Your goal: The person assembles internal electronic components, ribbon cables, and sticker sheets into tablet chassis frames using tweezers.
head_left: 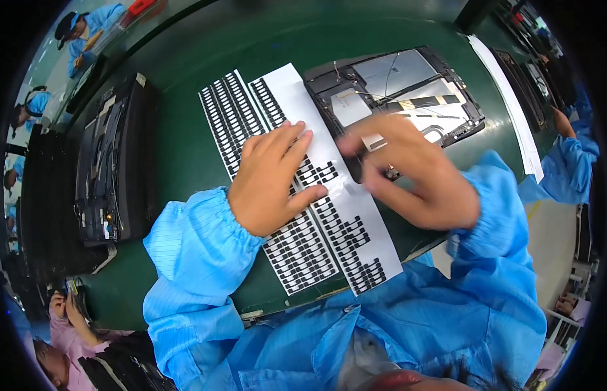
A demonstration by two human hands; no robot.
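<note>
Green bench [179, 140] is carrying everything here. Stacked black casings [111, 169] are sitting along its left side, well apart from the hands. Flat black electronic unit [398, 68] is lying at upper right, silvery panels and thin wires showing. Two long sheets are running slantwise between them: the left sheet [232, 104] is carrying dense rows of small black-and-white pieces, the right sheet [355, 202] is showing partial rows plus a wide bare white strip. Right hand [414, 169] is hovering or resting at the unit's lower left, near the right sheet — blurred, can't tell if it's touching. Its fingers are curling in; can't tell whether they're gripping. Left hand [271, 176] is lying across both sheets, fingers spread and released, holding nothing. Smallest item: a pale tab [374, 141] with a dark patch is showing at the right hand's fingers — pinched or stuck on, can't tell.
</note>
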